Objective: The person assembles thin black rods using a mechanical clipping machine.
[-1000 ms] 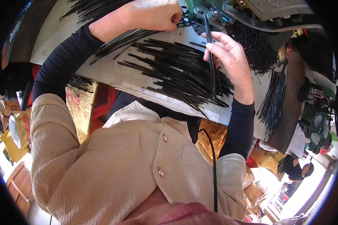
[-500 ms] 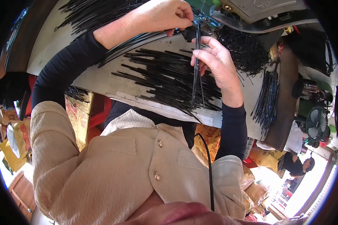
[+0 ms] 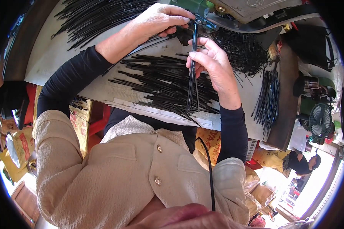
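A slim bundle of black strips (image 3: 192, 82) is pinched in my right hand (image 3: 215, 65), between the thumb and fingers. The strips hang nearly upright, with their lower ends slightly apart. My left hand (image 3: 156, 23) has its thumb and forefinger pressed together at the upper end of the bundle, beside a green machine (image 3: 197, 5). What those fingertips hold is too small to make out. Beneath the hands, a loose pile of similar black strips (image 3: 153, 76) lies on the pale tabletop (image 3: 99, 86).
Another heap of black strips (image 3: 99, 19) lies at the far left. A tangled black pile (image 3: 242, 51) is beside the machine, and a black bunch (image 3: 267, 99) lies near the table's brown right edge (image 3: 288, 87). A small green fan (image 3: 320, 119) stands beyond it.
My left hand's fingers have straightened from a curled grip into a pinch near the machine. The lower ends of the strips in my right hand have come closer together. The whole view has shifted slightly.
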Motion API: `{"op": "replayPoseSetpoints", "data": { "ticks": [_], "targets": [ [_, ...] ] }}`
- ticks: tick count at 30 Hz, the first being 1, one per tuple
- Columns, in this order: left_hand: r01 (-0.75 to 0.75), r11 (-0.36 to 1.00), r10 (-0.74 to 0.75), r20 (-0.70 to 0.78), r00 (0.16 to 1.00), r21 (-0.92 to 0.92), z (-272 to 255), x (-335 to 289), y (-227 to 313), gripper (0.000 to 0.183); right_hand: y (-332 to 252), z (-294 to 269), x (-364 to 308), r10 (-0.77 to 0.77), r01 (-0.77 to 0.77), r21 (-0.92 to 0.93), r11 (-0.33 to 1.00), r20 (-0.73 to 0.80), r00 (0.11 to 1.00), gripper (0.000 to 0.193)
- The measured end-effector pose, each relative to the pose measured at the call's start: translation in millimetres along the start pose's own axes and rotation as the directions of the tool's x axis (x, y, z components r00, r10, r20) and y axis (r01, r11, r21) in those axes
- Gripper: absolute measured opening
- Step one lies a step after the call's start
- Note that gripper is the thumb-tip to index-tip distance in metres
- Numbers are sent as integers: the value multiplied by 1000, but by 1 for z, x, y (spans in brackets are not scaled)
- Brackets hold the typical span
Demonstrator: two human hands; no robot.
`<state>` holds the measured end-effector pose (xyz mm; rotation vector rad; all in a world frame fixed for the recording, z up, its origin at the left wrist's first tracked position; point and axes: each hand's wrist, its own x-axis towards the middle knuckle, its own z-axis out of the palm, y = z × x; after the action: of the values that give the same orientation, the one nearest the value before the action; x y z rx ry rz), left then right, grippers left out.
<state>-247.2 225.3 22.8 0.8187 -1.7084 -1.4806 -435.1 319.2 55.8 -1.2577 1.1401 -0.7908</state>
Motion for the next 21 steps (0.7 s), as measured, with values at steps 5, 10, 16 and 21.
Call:
{"op": "replayPoseSetpoints", "data": {
  "ticks": [5, 10, 16, 21],
  "targets": [
    [22, 997, -23, -11, 1000, -68, 6, -1, 2, 26, 1, 0, 0, -4, 4, 7, 1000, 4, 1000, 38],
    [64, 996, -64, -3, 998, -64, 10, -3, 9, 27, 0, 1, 0, -13, 13, -7, 1000, -21, 1000, 38],
    [38, 997, -42, -53, 998, -65, 14, -4, 16, 27, 3, 1, 0, -20, 21, 3, 1000, -28, 999, 40],
    [54, 994, -58, -35, 998, -93, 14, -5, 15, 27, 3, 3, 0, -31, 32, 31, 999, -35, 999, 39]
  ]
}}
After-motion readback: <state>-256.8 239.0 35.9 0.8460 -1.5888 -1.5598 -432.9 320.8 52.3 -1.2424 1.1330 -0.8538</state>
